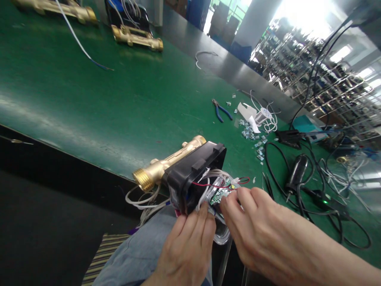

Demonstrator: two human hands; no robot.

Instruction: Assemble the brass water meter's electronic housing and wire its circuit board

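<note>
A brass pipe fitting (pixel 166 163) with threaded ends lies tilted at the bench edge, with a black plastic housing (pixel 190 169) attached. Its open side faces me and shows bundled grey-white cables (pixel 218 173), a red-and-black wire pair (pixel 210 185) and a green circuit board (pixel 218 195). My left hand (pixel 190 238) is closed at the housing's lower edge, a fingertip against the cables inside. With fingers pinched, my right hand (pixel 256 222) grips the circuit board's right side; its fingertips are partly hidden. A clear-rimmed cover (pixel 222 237) hangs beneath, between both hands.
Blue-handled cutters (pixel 222 110) lie on the green bench (pixel 133 95), near small scattered parts (pixel 249 131) and a wire spool (pixel 263 115). Black cables and a black-handled tool (pixel 297 172) are at right. Another brass fitting (pixel 138 39) sits at the back.
</note>
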